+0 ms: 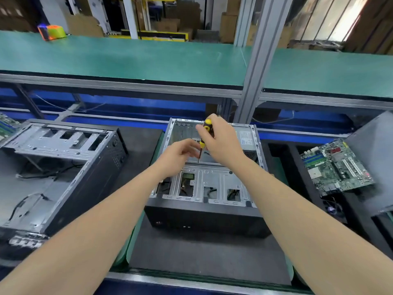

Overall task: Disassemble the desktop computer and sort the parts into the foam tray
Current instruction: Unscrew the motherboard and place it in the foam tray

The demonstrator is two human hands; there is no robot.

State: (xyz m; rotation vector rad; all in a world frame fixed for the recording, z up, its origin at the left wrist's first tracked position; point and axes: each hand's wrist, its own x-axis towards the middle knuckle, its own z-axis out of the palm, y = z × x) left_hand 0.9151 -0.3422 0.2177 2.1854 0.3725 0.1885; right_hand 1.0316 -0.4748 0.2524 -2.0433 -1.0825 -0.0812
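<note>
First, the desktop computer (pixel 204 218) lies on its side directly ahead of the person, its black front panel nearest and its long axis running away toward the back of the bench. Beyond the panel, the metal drive cage (pixel 212 182) spans the open chassis from left to right. Both hands work just past this cage, over the middle of the case. The left hand (pixel 178 156) comes in from the left with its fingers curled toward the screwdriver shaft; whether they pinch the shaft, hold a screw or only steady the tip cannot be told. The right hand (pixel 221 141) sits slightly farther and higher, fingers wrapped around the yellow-and-black handle of the screwdriver (pixel 202 142). The tool stands nearly upright, tip down, meeting the chassis at the far edge of the drive cage; judging by this, a screw there is the fastener being worked. The left hand is nearer to the tip, so it is better placed to catch a freed screw. The power supply (pixel 246 139) sits in the far right corner of the case, behind the right hand. The foam tray (pixel 297 165) lies to the right of the case, with a motherboard (pixel 336 167) already in it, so the right arm has the shorter reach for depositing parts.
</note>
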